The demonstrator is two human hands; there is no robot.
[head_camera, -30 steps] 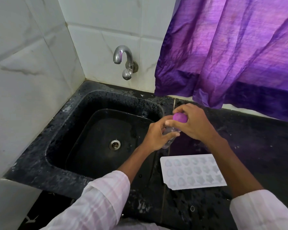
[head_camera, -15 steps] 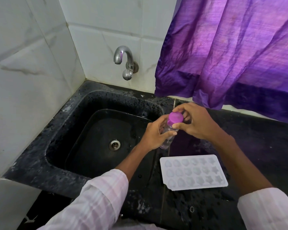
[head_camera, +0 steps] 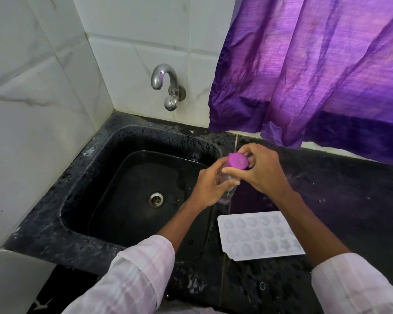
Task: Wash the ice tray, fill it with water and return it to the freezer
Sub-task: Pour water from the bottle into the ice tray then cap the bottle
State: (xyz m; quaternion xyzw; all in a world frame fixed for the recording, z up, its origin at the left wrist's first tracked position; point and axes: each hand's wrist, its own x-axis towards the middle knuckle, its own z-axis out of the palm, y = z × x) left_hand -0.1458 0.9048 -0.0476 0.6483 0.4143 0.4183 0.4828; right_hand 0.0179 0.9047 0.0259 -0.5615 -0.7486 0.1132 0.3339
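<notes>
White marble-veined wall tiles (head_camera: 43, 87) fill the left and upper middle of the frame, and a crumpled purple fabric curtain (head_camera: 315, 75) is hung across the upper right. A black speckled stone counter (head_camera: 349, 200) is spread along the bottom and right, with a black rectangular sink (head_camera: 95, 182) sunk into it left of centre. The white plastic ice tray with shaped hollows (head_camera: 256, 236) is laid flat on the counter at lower right of centre, just beside the sink's right rim. Whether its hollows hold water cannot be told.

Above it, at the centre, the left hand (head_camera: 210, 184) is wrapped round the body of a small clear plastic bottle (head_camera: 227, 193), with the fingers curled about it. The right hand (head_camera: 262, 171) is closed over the bottle's round purple cap (head_camera: 237, 160), which is pinched between thumb and fingertips. A curved chrome tap (head_camera: 166, 85) is fixed to the tiles at upper centre, and no water is seen running from it. A small metal drain (head_camera: 155, 199) is set in the sink floor.

The cap is judged to be being turned, probably to open it, so that the contents can be used on the tray. Whether they are soap or water cannot be told. The next move is judged to call for the cap to be freed and the bottle tipped over the tray. No brand, label or writing can be read.
</notes>
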